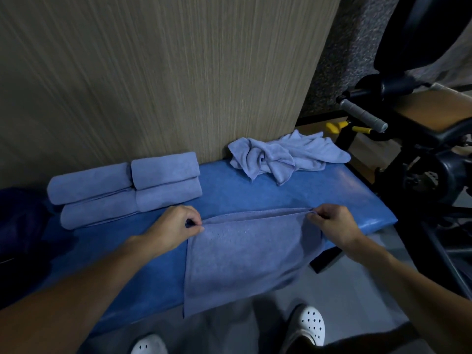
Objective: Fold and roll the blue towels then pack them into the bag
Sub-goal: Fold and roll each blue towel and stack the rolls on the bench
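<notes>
Head view looked down on a blue padded bench (255, 192), and across its near half lay a blue towel (250, 256). The towel's far edge stretched between the two sets of fingers, and the rest of the cloth ran back from them toward the person and hung over the bench's near edge. The left hand (176, 226) pinched the towel's far left corner between thumb and curled forefinger. The right hand (332, 223) pinched the far right corner with its fingers curled round the hem. That edge looked doubled, though the layers were hard to count.

Left of the left fingers, a dark blue mass (18, 221) was cut by the frame edge and too dim to identify. The towel's lower hem was blurred.

Beyond the fingers rose a wood-grain wall panel (153, 72). To the right of the right fingers stood a black exercise machine (421, 162), well apart from the towel. Four rolled towels (166, 169) sat just beyond the left fingers, stacked two on two against the panel. A crumpled towel heap (288, 155) lay beyond the right fingers at the bench's far end. Nearer the person than the fingers, white perforated shoes (310, 325) showed on the floor. Yellow grips (333, 127) showed past the heap.
</notes>
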